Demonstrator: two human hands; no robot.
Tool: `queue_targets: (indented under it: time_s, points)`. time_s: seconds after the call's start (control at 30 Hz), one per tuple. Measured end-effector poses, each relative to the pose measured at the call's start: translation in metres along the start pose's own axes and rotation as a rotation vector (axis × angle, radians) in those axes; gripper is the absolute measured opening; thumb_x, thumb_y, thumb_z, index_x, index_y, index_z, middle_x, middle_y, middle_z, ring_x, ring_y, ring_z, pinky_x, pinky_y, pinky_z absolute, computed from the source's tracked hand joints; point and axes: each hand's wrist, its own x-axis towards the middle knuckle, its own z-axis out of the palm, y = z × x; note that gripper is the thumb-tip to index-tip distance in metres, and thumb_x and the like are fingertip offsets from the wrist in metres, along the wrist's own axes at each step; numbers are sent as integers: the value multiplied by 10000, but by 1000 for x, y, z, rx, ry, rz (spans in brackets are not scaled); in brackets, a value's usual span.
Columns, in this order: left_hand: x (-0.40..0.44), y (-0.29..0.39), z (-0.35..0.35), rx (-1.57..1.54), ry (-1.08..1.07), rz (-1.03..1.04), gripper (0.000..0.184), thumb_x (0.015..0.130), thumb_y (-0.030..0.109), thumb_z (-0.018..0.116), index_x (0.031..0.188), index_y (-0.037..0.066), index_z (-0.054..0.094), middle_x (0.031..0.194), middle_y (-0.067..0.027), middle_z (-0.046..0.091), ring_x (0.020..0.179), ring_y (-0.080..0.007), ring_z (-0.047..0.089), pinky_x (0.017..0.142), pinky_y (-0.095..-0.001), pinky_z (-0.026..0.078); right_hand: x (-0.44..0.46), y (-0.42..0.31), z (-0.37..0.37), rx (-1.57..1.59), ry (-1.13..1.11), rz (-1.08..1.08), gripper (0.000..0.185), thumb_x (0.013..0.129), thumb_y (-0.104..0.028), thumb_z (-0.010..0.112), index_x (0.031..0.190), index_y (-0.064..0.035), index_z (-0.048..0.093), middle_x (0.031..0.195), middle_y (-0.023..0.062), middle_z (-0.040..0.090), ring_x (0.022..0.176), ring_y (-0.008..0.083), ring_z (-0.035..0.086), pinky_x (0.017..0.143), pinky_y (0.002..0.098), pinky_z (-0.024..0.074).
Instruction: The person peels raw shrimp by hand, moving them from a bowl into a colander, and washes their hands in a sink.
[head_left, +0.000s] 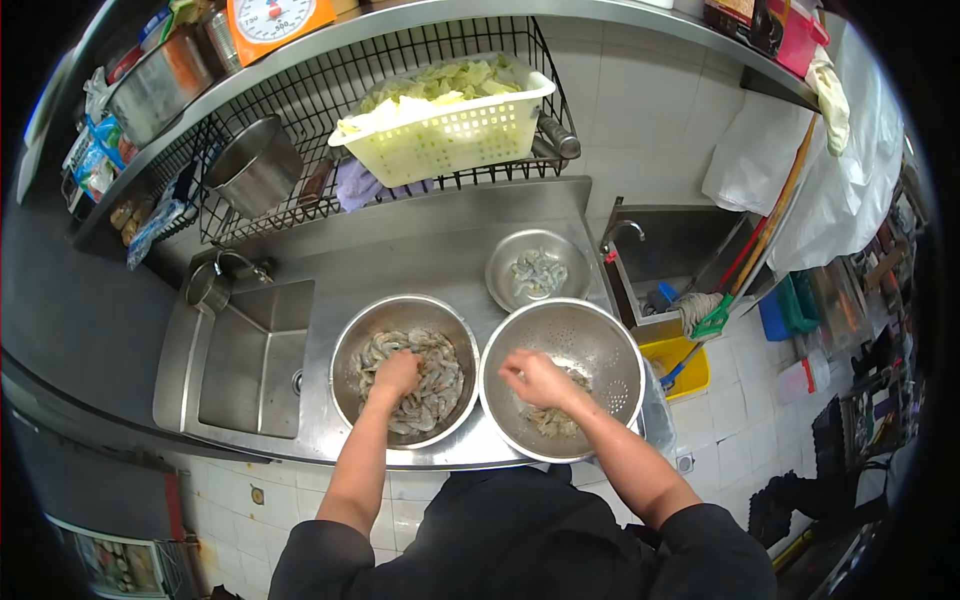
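Many raw grey shrimp [435, 385] fill a steel bowl [338, 385] on the counter. My left hand [399, 372] reaches down into it, fingers closed among the shrimp, apparently on one of them. To the right stands a steel colander [625, 365] with shrimp shells and scraps [553, 420] at its bottom. Above these scraps is my right hand [533, 378], its fingers curled together; anything in them is too small to make out. Behind the colander, a smaller steel bowl [495, 270] holds a little pile of peeled shrimp [538, 274].
A sink [250, 370] lies left of the bowls. On a wire rack [290, 100] at the back sit a basket of cut leaves [440, 140] and a steel pot [253, 167]. At right are a second sink [670, 240], mop handles [775, 215] and a yellow bucket [690, 375].
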Motion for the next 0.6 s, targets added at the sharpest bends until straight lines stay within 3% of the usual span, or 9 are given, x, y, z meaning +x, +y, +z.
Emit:
queue_targets:
  time_s: [0.13,0.2,0.23,0.3,0.43,0.5,0.53,0.6]
  points:
    - [-5,-2,-12,-208,-84,-88,204,809,119,684,1009,88,703,1020,-178,676,1009,-369,617,882,-427,478,-5,-13,9,-45,-79,-2,152,869,-126,594,890,14,649,871,199,632,851,368,616,773,447,489]
    - [-14,4,-18,-401,245,-62,191,823,70,647,999,14,696,936,-176,701,885,-312,670,813,-395,510,-4,-19,12,32,-46,-32,157,872,-120,590,931,20,632,888,197,631,854,365,619,774,441,492]
    - [-16,11,-28,-400,242,-54,191,823,70,647,999,14,696,936,-176,701,885,-312,670,813,-395,510,-3,-20,14,70,-37,-35,185,877,-119,589,1000,18,603,897,192,629,851,361,622,777,438,494]
    - [-16,24,-46,-732,230,-112,150,843,59,647,967,-15,688,873,-150,703,803,-212,676,741,-350,521,4,-26,17,101,-8,-46,202,879,-117,589,1032,15,587,895,189,628,846,359,623,773,438,494]
    - [-9,50,-60,-807,217,-85,112,882,27,618,949,-51,662,840,-130,695,747,-154,655,690,-292,527,15,-24,30,145,31,-58,258,891,-122,592,1106,14,548,880,181,634,830,350,629,751,424,497]
    - [-7,69,-67,-1348,271,-82,95,897,-22,590,980,-56,620,885,-140,685,792,-182,669,710,-272,548,20,-31,27,270,-44,97,325,913,-180,607,1152,24,520,905,171,654,825,289,648,731,378,506]
    - [-7,81,-69,-1347,269,-76,95,897,-22,590,980,-56,620,885,-140,685,792,-182,669,710,-272,548,22,-31,28,267,-38,98,325,913,-180,607,1152,24,520,905,171,654,825,289,648,731,378,506]
    - [-7,106,-67,-1864,346,-38,129,896,-48,587,1024,-54,574,943,-160,669,844,-218,676,738,-285,569,20,-31,34,469,-7,133,407,925,-236,619,1195,38,484,880,147,665,782,234,650,699,362,510]
